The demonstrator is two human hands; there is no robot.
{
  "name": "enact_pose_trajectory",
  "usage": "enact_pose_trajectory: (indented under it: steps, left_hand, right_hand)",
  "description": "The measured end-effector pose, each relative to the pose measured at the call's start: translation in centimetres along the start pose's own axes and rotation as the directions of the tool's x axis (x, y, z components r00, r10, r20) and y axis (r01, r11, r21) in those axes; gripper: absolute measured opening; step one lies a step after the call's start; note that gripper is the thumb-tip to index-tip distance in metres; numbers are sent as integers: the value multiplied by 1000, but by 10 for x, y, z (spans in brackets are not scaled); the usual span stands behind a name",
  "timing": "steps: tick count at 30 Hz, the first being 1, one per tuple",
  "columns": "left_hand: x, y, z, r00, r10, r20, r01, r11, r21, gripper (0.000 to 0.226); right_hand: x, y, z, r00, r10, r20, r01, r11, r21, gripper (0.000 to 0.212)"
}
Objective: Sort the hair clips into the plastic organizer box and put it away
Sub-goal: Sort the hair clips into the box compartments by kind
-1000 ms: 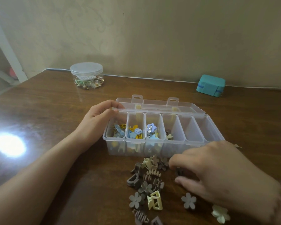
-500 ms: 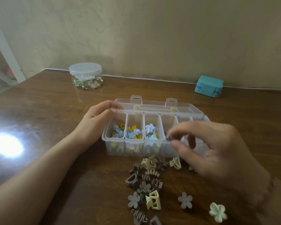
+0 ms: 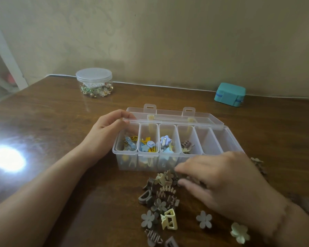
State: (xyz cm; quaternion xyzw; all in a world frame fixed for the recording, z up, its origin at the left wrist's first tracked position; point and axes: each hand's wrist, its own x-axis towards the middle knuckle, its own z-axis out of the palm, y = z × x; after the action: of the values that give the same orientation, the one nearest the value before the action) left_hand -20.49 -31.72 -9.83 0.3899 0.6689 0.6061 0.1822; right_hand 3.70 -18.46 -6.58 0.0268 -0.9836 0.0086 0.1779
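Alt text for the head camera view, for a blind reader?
A right hand reaches into loose hair clips on a wooden table, in front of an open clear organizer box that the left hand steadies.

Clear organizer box [image 3: 169, 158] open — beige-brown hair clips [image 3: 163, 198] heaped just before it.

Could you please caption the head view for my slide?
Left hand steadies the open organizer box while right hand reaches into loose hair clips.
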Motion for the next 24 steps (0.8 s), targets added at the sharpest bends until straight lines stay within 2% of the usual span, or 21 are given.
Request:
enact_pose_trajectory:
  steps: [3, 6, 9, 11, 13, 15, 19, 21, 24]
  left_hand:
    - [0, 0, 0, 1000, 1, 4, -1, 1000, 9, 24]
    - [0, 0, 0, 1000, 9, -3, -9, 1000, -3, 24]
    - [-1, 0, 1, 1000, 6, -2, -6, 1000, -12, 24]
    - [-1, 0, 0, 1000, 7, 1, -7, 1000, -13, 24]
    - [-1, 0, 0, 1000, 6, 5, -6, 1000, -13, 23]
    - [-1, 1, 0, 1000, 7, 7, -7, 1000, -12, 23]
    - [-1, 3, 1, 1000, 2, 11, -2, 1000, -12, 23]
    - [-1, 3, 1, 1000, 0, 12, 0, 1000, -9, 23]
    - [-1, 3, 2, 1000, 4, 8, -4, 1000, -10, 23]
  right_hand:
    - [1, -1, 11, 995, -3, 104, 10, 997, -75, 22]
    - [2, -1, 10, 994, -16, 104, 21, 998, -51, 13]
    - [0, 3, -2, 1000, 8, 29, -10, 997, 73, 15]
    - [-1, 3, -12, 995, 46, -92, -26, 977, 213, 12]
    - [-2, 4, -21, 959, 143, -245, -45, 929, 366, 13]
    - [0, 6, -24, 919, 221, -327, -92, 926, 366, 16]
    - [1, 11, -13, 929, 263, -259, -188, 941, 283, 23]
    - [0, 9, -12, 922, 252, -294, -173, 947, 270, 21]
    - [1, -1, -12, 939, 123, -322, -30, 960, 280, 15]
